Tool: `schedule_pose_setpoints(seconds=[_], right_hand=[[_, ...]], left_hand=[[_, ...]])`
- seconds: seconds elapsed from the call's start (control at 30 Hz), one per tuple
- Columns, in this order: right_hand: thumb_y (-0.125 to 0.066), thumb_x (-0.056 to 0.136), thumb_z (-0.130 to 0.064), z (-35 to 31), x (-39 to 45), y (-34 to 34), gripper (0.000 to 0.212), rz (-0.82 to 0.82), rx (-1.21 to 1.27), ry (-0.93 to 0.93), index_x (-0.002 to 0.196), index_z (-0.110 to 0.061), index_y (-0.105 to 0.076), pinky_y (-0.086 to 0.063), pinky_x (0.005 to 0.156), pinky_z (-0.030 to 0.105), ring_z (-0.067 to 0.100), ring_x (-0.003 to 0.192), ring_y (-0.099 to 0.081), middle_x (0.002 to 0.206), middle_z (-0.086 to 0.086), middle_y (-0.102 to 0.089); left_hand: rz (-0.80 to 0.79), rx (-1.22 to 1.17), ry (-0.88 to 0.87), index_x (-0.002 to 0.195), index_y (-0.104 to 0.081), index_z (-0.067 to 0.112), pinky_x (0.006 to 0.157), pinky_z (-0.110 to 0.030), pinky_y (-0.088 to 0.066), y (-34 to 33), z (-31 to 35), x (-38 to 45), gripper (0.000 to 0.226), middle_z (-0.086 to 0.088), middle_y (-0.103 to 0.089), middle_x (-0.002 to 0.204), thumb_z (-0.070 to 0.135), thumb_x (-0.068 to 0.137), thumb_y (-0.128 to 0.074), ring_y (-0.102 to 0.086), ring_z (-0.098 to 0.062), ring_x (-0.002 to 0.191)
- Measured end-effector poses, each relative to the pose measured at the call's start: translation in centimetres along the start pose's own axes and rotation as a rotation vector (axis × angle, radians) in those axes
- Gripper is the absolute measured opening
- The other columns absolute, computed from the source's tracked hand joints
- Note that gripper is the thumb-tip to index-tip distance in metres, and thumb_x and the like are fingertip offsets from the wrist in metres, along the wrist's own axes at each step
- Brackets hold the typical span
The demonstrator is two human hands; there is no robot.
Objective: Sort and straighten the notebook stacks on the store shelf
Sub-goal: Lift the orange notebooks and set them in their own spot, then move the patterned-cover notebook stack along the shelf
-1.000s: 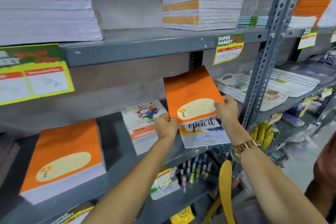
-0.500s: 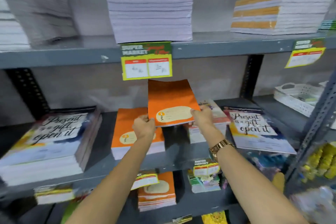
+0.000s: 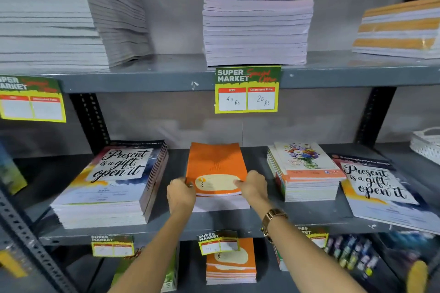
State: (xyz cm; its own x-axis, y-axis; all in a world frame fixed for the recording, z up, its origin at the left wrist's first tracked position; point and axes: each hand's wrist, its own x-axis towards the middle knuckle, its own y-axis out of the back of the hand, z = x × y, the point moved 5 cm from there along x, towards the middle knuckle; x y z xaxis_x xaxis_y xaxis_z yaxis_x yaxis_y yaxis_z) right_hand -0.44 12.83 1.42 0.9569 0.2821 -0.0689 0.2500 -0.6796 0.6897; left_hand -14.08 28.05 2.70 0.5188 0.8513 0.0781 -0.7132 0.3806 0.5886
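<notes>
An orange notebook (image 3: pixel 215 164) lies flat on top of the small orange stack in the middle of the grey middle shelf (image 3: pixel 240 222). My left hand (image 3: pixel 181 194) grips its front left corner. My right hand (image 3: pixel 253 185) grips its front right corner, with the thumb on the cover. Left of it stands a tall "Present is a gift, open it" stack (image 3: pixel 112 183). On the right sits a floral-cover stack (image 3: pixel 303 171), and beyond it a single "Present is a gift" notebook (image 3: pixel 378 188) lies skewed, overhanging the shelf edge.
The upper shelf carries pale notebook stacks (image 3: pixel 257 24), a leaning pile (image 3: pixel 116 16) at the left and an orange-striped stack (image 3: pixel 400 28) at the right. Price tags (image 3: pixel 246 89) hang from the shelf edges. Another orange stack (image 3: pixel 231 266) sits on the lower shelf. A white basket (image 3: pixel 426 145) is far right.
Both hands carried the orange notebook leftward from the right-hand pile and lowered it flat onto the orange stack. The view swung left with them.
</notes>
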Motion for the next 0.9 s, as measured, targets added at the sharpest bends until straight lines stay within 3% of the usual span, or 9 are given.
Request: schedule_pose_setpoints(seconds=[0.1,0.23,0.37,0.57,0.77,0.9], right_hand=[[-0.071,0.081,-0.03,-0.2,-0.1,0.3,0.034,0.03,-0.105,0.023,0.097,-0.003,-0.059,-0.051,0.066,0.033,0.029,0.095,-0.065,0.104,0.015,-0.068],[-0.074,0.077,-0.032,-0.4,-0.3,1.5,0.052,0.093,-0.231,0.079,0.114,-0.003,-0.05,-0.054,0.08,0.039,0.033,0.107,-0.06,0.115,0.018,-0.061],[-0.068,0.083,-0.03,-0.2,-0.6,4.9,0.043,0.287,-0.258,0.207,0.114,-0.006,-0.05,-0.054,0.076,0.038,0.032,0.1,-0.062,0.108,0.017,-0.065],[-0.057,0.09,-0.019,3.2,-0.3,12.0,0.027,0.487,-0.226,0.266,0.113,-0.005,-0.054,-0.05,0.075,0.04,0.038,0.099,-0.059,0.115,0.018,-0.059],[-0.052,0.091,-0.015,11.4,-0.3,19.2,0.021,0.622,-0.264,0.125,0.109,-0.003,-0.056,-0.048,0.072,0.044,0.041,0.092,-0.059,0.114,0.02,-0.057],[-0.057,0.087,-0.013,17.3,-0.4,23.1,0.02,0.638,-0.283,-0.05,0.104,-0.002,-0.056,-0.049,0.073,0.045,0.042,0.093,-0.06,0.111,0.021,-0.059]], left_hand=[[0.029,0.112,-0.017,0.091,-0.069,0.0,0.074,-0.039,-0.05,0.1,0.0,-0.2,0.019,-0.022,-0.064,0.1,0.003,0.087,-0.05,-0.061,-0.036,0.083],[0.08,0.275,-0.076,0.104,-0.064,0.006,0.079,-0.041,-0.05,0.3,0.9,-0.9,0.02,-0.017,-0.051,0.124,0.007,0.087,-0.054,-0.063,-0.037,0.091],[0.112,0.271,-0.23,0.104,-0.061,0.008,0.071,-0.04,-0.049,-0.8,3.1,-2.0,0.019,-0.013,-0.05,0.124,0.007,0.086,-0.053,-0.063,-0.037,0.083],[0.05,0.138,-0.412,0.102,-0.064,0.007,0.069,-0.033,-0.05,-5.8,8.1,-4.9,0.016,-0.013,-0.055,0.125,0.008,0.088,-0.056,-0.064,-0.033,0.085],[-0.125,0.029,-0.658,0.099,-0.064,0.002,0.071,-0.043,-0.05,-13.5,13.6,-10.1,0.017,-0.018,-0.058,0.109,0.008,0.09,-0.051,-0.061,-0.038,0.087],[-0.288,-0.065,-0.613,0.107,-0.063,0.007,0.081,-0.041,-0.052,-18.7,15.9,-13.5,0.023,-0.016,-0.062,0.112,0.007,0.089,-0.05,-0.063,-0.036,0.087]])
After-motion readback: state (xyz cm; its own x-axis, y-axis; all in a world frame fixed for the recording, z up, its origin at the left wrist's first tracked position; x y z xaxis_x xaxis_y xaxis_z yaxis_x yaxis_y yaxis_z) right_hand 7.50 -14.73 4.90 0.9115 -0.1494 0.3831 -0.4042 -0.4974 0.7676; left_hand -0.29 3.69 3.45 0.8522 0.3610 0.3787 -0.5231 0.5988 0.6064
